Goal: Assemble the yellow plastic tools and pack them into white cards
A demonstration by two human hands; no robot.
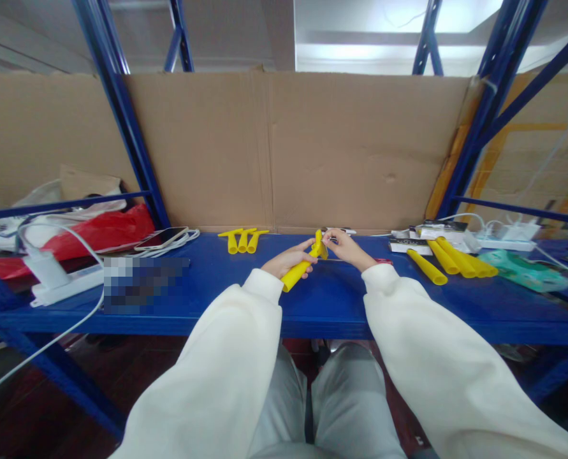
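Observation:
My left hand (pixel 293 259) is wrapped around a yellow tapered tube (pixel 294 276) above the middle of the blue bench. A yellow crosspiece (pixel 318 241) sits at the tube's far end, tilted up. At that end my right hand (pixel 343 247) is closed in a pinch; what lies between its fingertips is too small to make out. Three yellow T-shaped pieces (pixel 243 242) rest in a row at the back, left of my hands. Several yellow tubes (pixel 449 258) lie side by side on the right, no crosspieces visible on them.
A cardboard panel (pixel 274 153) walls off the back of the blue bench (pixel 226 299). To the left are a phone (pixel 162 238), a white power strip (pixel 68 287) with cables and a red bag (pixel 99 233). A green packet (pixel 525 271) and small boxes (pixel 436 236) stand right.

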